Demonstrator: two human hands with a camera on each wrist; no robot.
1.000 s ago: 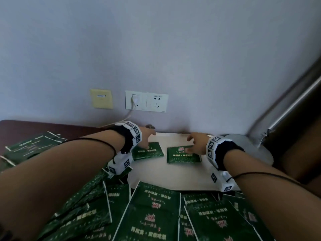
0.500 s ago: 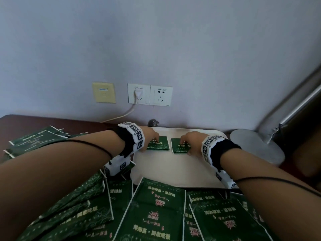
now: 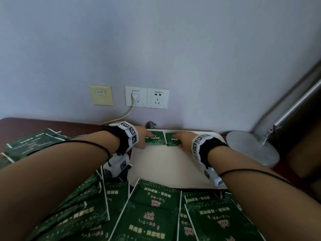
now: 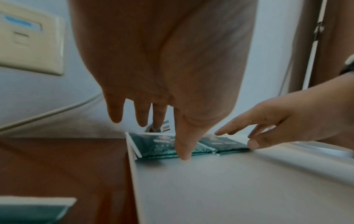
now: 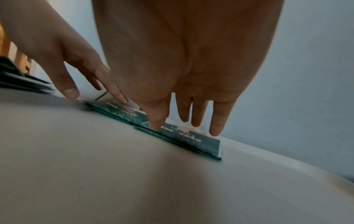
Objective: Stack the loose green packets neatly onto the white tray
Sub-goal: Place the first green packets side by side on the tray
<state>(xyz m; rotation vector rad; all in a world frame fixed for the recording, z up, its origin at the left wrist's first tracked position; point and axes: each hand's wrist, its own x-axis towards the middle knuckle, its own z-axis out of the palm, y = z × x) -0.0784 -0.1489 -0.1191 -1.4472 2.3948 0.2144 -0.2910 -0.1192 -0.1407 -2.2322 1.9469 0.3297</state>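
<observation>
Packets (image 3: 31, 145) lie heaped on the desk (image 3: 15, 126) well to the left of our left hand (image 3: 141, 138). That hand lies flat, fingers straight and loosely spread, on the left packet (image 3: 156, 139) at the tray's (image 3: 165, 164) far edge, thumb tip at the packet's near edge. Just beside it, edge to edge, our right hand (image 3: 182, 139) rests the same way on the right packet (image 3: 171, 141), fingers straight and apart. Neither hand pinches anything. More loose packets (image 3: 152, 214) overlap on the desk below both wrists, some touching the tray's near rim. To the right of our right hand sits a round grey base (image 3: 251, 148).
</observation>
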